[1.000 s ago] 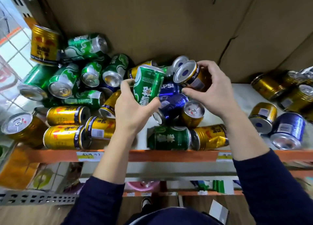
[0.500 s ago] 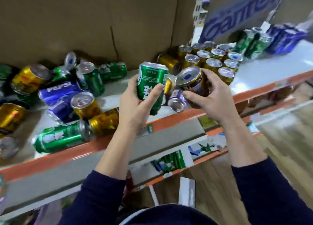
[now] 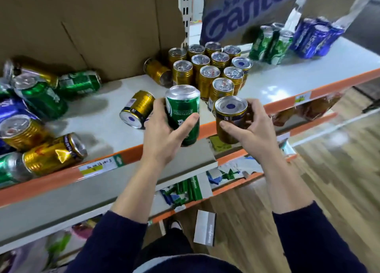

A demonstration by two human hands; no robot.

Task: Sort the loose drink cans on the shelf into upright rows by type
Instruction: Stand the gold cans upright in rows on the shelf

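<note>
In the head view, the left hand (image 3: 164, 133) grips a green can (image 3: 184, 112) upright, its thumb across the front of the label and its fingers curled round the far side. The right hand (image 3: 250, 126) clamps a gold can (image 3: 230, 118) with a blue dot on its silver end, also upright, just beside the green one but not touching it. Both cans are held in the air over the front orange edge (image 3: 61, 176) of the white shelf (image 3: 102, 108). Just behind the hands stands a block of upright gold cans (image 3: 207, 73) in close rows. Further right along the shelf stand a few upright green cans (image 3: 269, 44) and, beside them, a cluster of blue cans (image 3: 316, 38). One gold can lies on its side (image 3: 137, 109) near the left hand, and another lies tipped over (image 3: 158, 71) against the back of the gold block. At the left end of the shelf loose cans lie in a heap: green ones (image 3: 41, 96), a blue Pepsi can (image 3: 10, 110) and gold ones (image 3: 53, 153). Brown cardboard (image 3: 92, 26) lines the back of the shelf, and both forearms come out of dark blue sleeves (image 3: 320, 237) over a wooden floor (image 3: 329, 180)
</note>
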